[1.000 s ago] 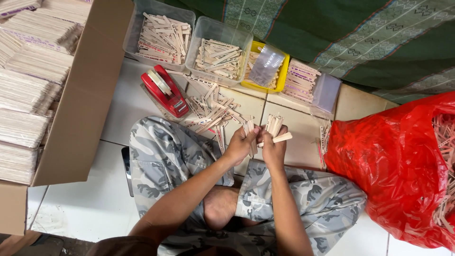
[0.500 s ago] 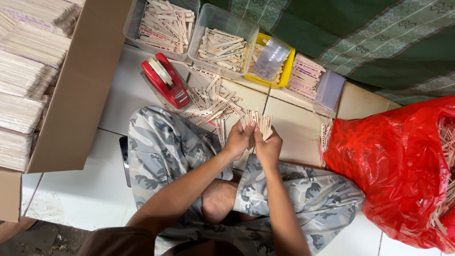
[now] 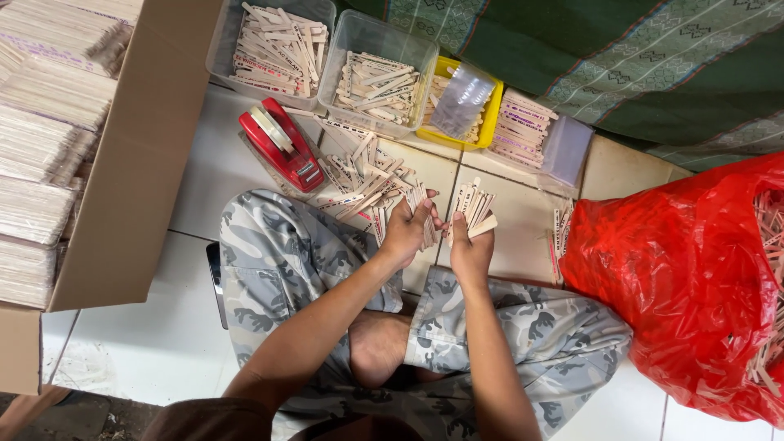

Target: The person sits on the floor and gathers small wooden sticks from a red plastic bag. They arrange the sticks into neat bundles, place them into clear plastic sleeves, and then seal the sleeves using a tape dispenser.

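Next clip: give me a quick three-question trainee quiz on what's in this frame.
1. True or false: the red tape dispenser lies inside the cardboard box.
2. What does the right hand hold?
A. a fan of wooden sticks
B. a roll of tape
C. a plastic bag
3. Fill in: the loose pile of sticks on the tiled floor lies just in front of the ____ hand.

Key:
1. False; it lies on the floor beside the box.
2. A, the fan of wooden sticks.
3. left
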